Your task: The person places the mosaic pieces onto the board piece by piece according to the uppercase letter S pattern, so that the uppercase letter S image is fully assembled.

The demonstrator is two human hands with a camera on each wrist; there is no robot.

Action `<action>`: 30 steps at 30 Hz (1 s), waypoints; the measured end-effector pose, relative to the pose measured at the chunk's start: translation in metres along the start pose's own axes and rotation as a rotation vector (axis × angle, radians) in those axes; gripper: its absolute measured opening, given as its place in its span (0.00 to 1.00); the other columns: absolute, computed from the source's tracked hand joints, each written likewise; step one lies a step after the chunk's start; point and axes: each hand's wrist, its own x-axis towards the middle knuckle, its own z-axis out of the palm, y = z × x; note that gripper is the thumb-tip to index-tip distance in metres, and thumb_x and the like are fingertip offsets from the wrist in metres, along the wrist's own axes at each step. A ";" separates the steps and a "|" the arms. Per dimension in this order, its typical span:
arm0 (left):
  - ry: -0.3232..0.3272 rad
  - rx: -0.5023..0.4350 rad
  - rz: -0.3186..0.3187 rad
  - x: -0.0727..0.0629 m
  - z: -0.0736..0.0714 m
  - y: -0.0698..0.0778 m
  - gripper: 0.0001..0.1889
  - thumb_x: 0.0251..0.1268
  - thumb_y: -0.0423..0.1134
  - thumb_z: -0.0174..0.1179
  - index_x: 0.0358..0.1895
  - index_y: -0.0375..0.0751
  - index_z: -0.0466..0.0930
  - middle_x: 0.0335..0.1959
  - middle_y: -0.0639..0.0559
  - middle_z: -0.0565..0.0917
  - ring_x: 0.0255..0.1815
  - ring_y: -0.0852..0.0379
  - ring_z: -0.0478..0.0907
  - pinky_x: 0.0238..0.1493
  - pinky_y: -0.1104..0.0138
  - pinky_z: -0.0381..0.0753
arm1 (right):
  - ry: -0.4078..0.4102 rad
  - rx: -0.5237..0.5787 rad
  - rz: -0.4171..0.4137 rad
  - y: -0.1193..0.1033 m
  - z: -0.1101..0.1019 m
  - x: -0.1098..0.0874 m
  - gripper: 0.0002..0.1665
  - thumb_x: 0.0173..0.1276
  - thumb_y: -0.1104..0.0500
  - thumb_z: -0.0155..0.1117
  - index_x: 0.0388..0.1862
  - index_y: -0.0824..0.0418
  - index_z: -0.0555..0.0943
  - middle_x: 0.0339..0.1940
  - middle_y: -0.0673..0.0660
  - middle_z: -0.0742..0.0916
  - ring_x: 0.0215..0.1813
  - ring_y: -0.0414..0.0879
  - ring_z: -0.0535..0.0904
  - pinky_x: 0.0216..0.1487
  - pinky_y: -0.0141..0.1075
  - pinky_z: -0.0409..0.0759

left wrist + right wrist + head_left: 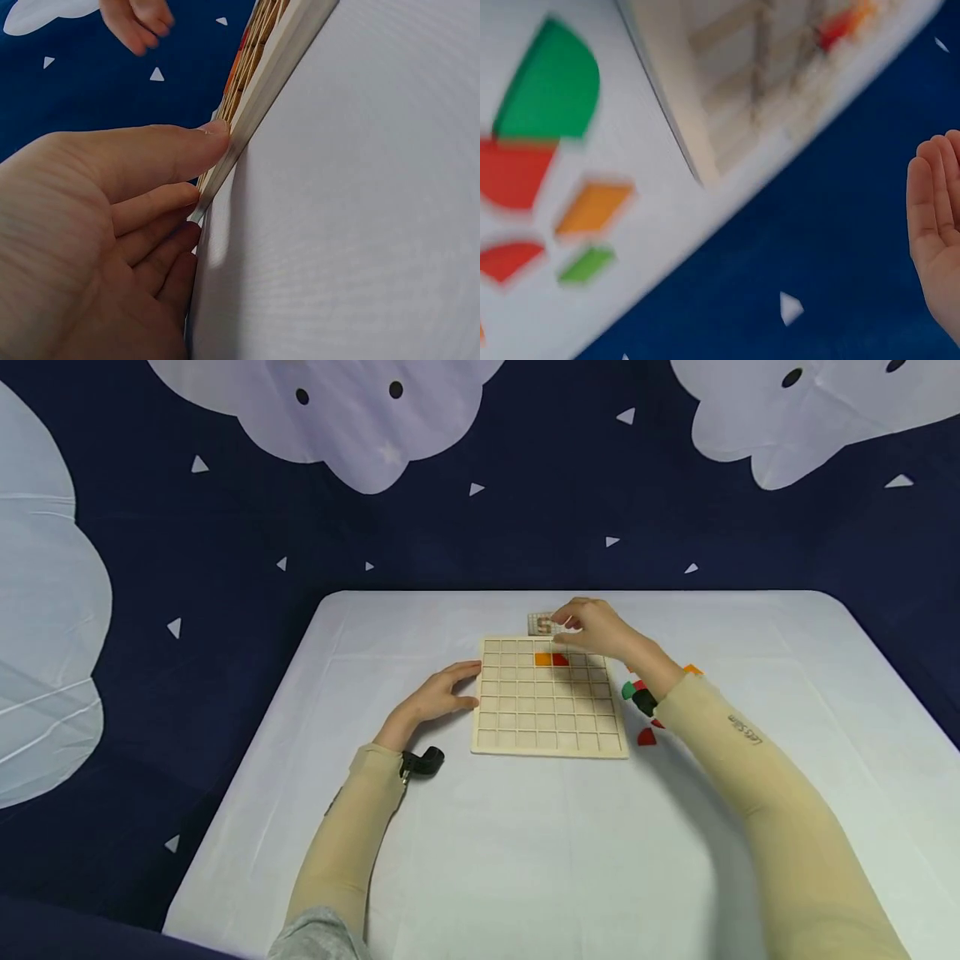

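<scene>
A pale wooden grid board [547, 722] lies on the table. In its upper rows, an orange piece [542, 659] sits beside a red piece [560, 659]. My left hand [442, 692] rests at the board's left edge; in the left wrist view its thumb [161, 154] and fingertips touch the wooden rim. Above the far edge of the board hovers my right hand [596, 627], close to a small patterned card [538, 623] and partly covering it. The right wrist view has that hand [939, 225] at its right border, fingers extended, with nothing visible in them.
Loose coloured pieces lie right of the board, partly under the right forearm: a green one [555, 86], an orange parallelogram [596, 208], a small light green one [589, 265] and several red ones, including a red quarter-round [647, 737]. A dark patterned cloth [420, 535] hangs behind the table.
</scene>
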 end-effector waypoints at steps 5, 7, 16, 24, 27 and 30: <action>0.005 0.004 0.006 0.001 -0.003 0.001 0.35 0.59 0.35 0.64 0.69 0.32 0.60 0.71 0.42 0.59 0.73 0.48 0.51 0.71 0.59 0.48 | 0.080 0.005 0.023 -0.007 -0.034 -0.032 0.21 0.62 0.60 0.67 0.52 0.67 0.79 0.50 0.62 0.81 0.49 0.55 0.78 0.50 0.47 0.77; 0.005 0.004 0.005 0.000 -0.005 0.001 0.35 0.59 0.35 0.64 0.69 0.32 0.60 0.71 0.42 0.59 0.73 0.47 0.51 0.71 0.58 0.48 | 0.098 -0.004 0.030 -0.008 -0.041 -0.048 0.21 0.62 0.60 0.68 0.52 0.67 0.79 0.50 0.61 0.81 0.48 0.55 0.78 0.49 0.48 0.77; 0.021 -0.006 -0.026 -0.012 -0.015 -0.003 0.35 0.60 0.35 0.63 0.70 0.32 0.59 0.72 0.42 0.58 0.73 0.47 0.50 0.71 0.56 0.48 | 0.133 -0.036 0.002 -0.003 -0.048 -0.096 0.18 0.58 0.65 0.70 0.48 0.66 0.81 0.44 0.58 0.83 0.44 0.53 0.80 0.40 0.45 0.80; 0.026 -0.022 -0.039 -0.018 -0.013 -0.007 0.35 0.60 0.35 0.63 0.70 0.33 0.60 0.72 0.44 0.59 0.73 0.49 0.51 0.71 0.58 0.48 | 0.077 -0.044 -0.015 0.003 -0.032 -0.122 0.17 0.57 0.65 0.70 0.47 0.66 0.82 0.44 0.57 0.84 0.41 0.51 0.81 0.39 0.46 0.80; 0.029 -0.032 -0.033 -0.018 -0.011 -0.008 0.35 0.59 0.34 0.63 0.69 0.32 0.61 0.72 0.44 0.59 0.73 0.49 0.51 0.71 0.59 0.48 | 0.072 -0.026 -0.012 0.006 -0.024 -0.132 0.17 0.57 0.66 0.70 0.47 0.67 0.82 0.43 0.57 0.84 0.41 0.51 0.80 0.39 0.47 0.81; 0.037 -0.046 -0.036 -0.018 -0.010 -0.009 0.34 0.59 0.33 0.64 0.69 0.32 0.61 0.72 0.44 0.59 0.73 0.50 0.51 0.71 0.60 0.49 | 0.061 -0.009 -0.001 0.008 -0.017 -0.138 0.16 0.57 0.67 0.69 0.46 0.66 0.82 0.43 0.56 0.84 0.40 0.49 0.81 0.39 0.48 0.81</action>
